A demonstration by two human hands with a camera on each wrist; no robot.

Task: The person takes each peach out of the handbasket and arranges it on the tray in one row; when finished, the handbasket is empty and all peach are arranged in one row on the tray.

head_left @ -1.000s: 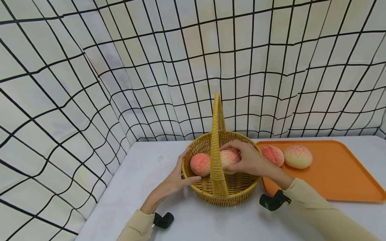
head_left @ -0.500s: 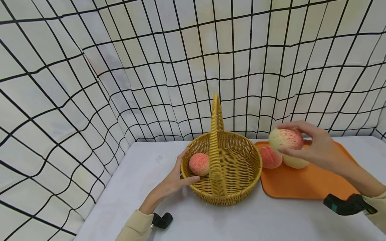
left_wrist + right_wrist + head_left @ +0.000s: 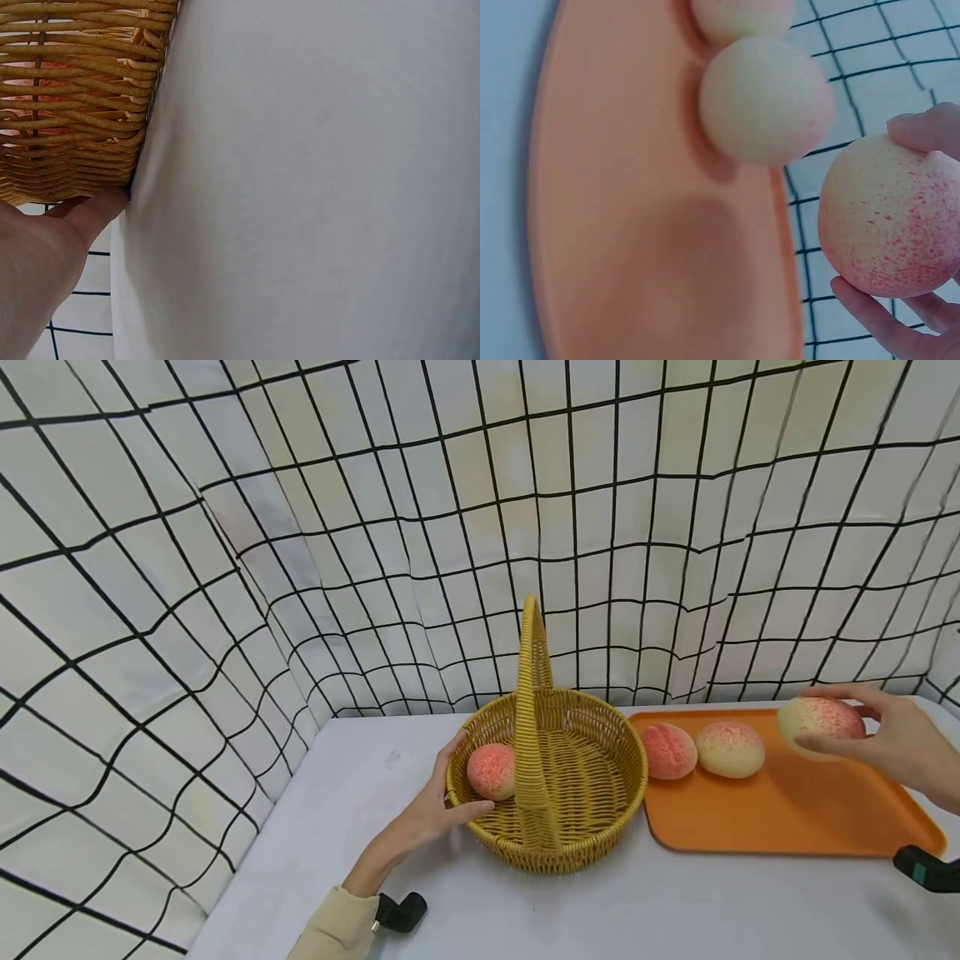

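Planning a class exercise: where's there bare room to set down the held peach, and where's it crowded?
Free: the front of the orange tray, before its two peaches; the basket right of its handle; the white table before the basket. Crowded: the tray's back left, with those peaches; the basket's left, with a peach and the left hand.

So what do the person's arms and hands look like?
The left hand is bare, with a beige sleeve and a chunky black left wrist camera. The right hand is bare too, and the black right wrist camera has a small green patch. The right sleeve is out of view.
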